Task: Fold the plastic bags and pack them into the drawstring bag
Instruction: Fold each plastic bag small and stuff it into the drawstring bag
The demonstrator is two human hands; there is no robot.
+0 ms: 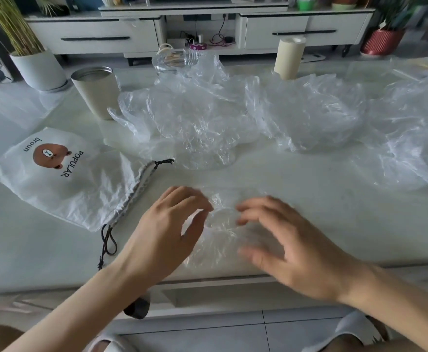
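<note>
A: Left hand (172, 224) was curved over the small plastic bag (220, 224), thumb apart from the fingers; couldn't tell if it pinched the film or only hovered.
B: Right hand (286, 240)?
A: Fingers were spread and slack, gripping nothing; blurred; probably flattening the bag for a fold, my read.
B: Where was that bag?
A: It lay on the table (284, 174) near the front edge, between both hands; close in so both could work it.
B: Drawstring bag (63, 184)?
A: Just left of the hands, lying flat, mouth and cords toward them; handy for packing; looked unfilled.
B: Rest?
A: Loose plastic bags (233, 110) were heaped unfolded across the far half; cup (93, 92) and paper roll (289, 57) stood behind; tabletop was pale and glossy; white TV cabinet (93, 36) and potted plants (383, 41) were beyond.
</note>
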